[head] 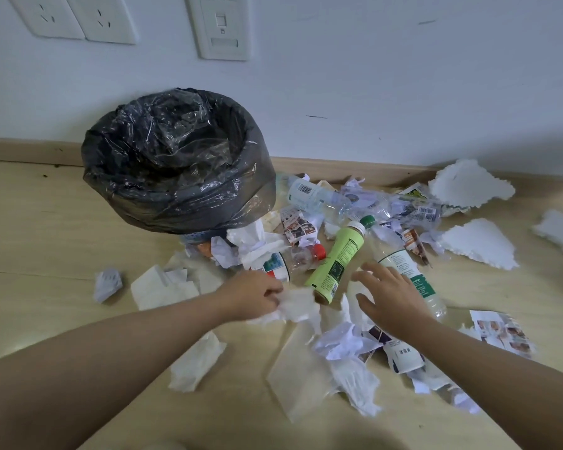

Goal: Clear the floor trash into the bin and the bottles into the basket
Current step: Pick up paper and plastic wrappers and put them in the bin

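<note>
A bin [176, 196] lined with a black bag stands by the wall. Trash litters the wooden floor in front of it. My left hand [251, 297] pinches a crumpled white tissue [298, 305]. My right hand [390, 297] hovers with spread fingers over a clear bottle with a green cap [400, 264]. Between my hands lies a light green bottle [337, 261]. A small red-capped bottle [301, 256] lies just beyond my left hand. Another clear bottle [312, 194] lies beside the bin.
Crumpled paper [108, 282], tissues [195, 362] and torn printed scraps [501, 331] cover the floor. White foam pieces [478, 243] lie at the right near the skirting board. A blue perforated object [197, 237] peeks out under the bin bag. Wall sockets sit above.
</note>
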A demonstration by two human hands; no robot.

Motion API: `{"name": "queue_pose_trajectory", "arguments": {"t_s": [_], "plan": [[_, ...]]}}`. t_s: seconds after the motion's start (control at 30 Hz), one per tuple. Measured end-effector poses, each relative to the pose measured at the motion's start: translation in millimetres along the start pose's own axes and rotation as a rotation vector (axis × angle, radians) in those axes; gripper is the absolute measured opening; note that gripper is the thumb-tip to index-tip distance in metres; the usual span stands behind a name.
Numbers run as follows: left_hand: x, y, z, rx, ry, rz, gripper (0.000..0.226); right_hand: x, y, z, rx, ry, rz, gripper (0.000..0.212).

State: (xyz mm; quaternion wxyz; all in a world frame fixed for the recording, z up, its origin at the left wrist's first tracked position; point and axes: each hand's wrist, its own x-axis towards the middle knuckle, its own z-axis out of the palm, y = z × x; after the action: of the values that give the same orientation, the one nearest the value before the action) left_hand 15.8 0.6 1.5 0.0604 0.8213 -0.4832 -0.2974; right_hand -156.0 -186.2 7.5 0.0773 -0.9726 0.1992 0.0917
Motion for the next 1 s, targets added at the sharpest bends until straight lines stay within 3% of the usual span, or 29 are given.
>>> {"name": "queue_pose_trajectory", "arguments": {"t_s": [0.1,0.17,0.23,0.27,0.33,0.4,0.53,0.63,0.77,0.87,1.0], "plan": [[9.3,15.4,-34.1,-0.448,-0.007,-0.175,0.023,8.4,1.3,-11.6,0.18,0.075,0.05,0.033],[11.1,19.7,-50.5,-0.819,0.077,-0.261,0.009,12.1,3.1,-18.8,0.254,0.119,0.084,0.03],[13.2,15.5,-57.6,-1.106,0.191,-0.361,0.015,13.0,6.5,-24.9,0.285,0.13,0.115,0.029],[14.8,12.7,-58.9,-1.14,0.26,-0.383,0.016,12.4,9.0,-26.5,0.296,0.13,0.128,0.029],[15.0,10.1,-53.1,-0.974,0.381,-0.402,0.016,10.5,14.4,-26.0,0.318,0.118,0.174,0.029],[10.1,10.3,-38.4,-0.664,0.401,-0.374,0.02,7.2,19.6,-22.4,0.315,0.086,0.213,0.03],[-8.6,13.2,7.4,0.12,0.059,-0.024,0.045,-1.2,24.7,-8.1,0.179,-0.094,0.201,0.042],[-14.0,4.8,38.3,0.494,-0.212,0.178,0.061,-3.6,21.8,-0.9,0.078,-0.198,0.206,0.05],[-14.9,3.3,47.0,0.581,-0.254,0.174,0.06,-3.7,17.7,10.9,0.057,-0.276,0.239,0.063],[-11.4,1.7,43.3,0.575,-0.303,0.125,0.043,-4.7,13.5,16.9,-0.044,-0.251,0.186,0.059],[-8.4,2.0,30.7,0.208,-0.214,-0.027,0.024,-1.0,10.4,15.5,-0.016,-0.154,0.187,0.039]]}}
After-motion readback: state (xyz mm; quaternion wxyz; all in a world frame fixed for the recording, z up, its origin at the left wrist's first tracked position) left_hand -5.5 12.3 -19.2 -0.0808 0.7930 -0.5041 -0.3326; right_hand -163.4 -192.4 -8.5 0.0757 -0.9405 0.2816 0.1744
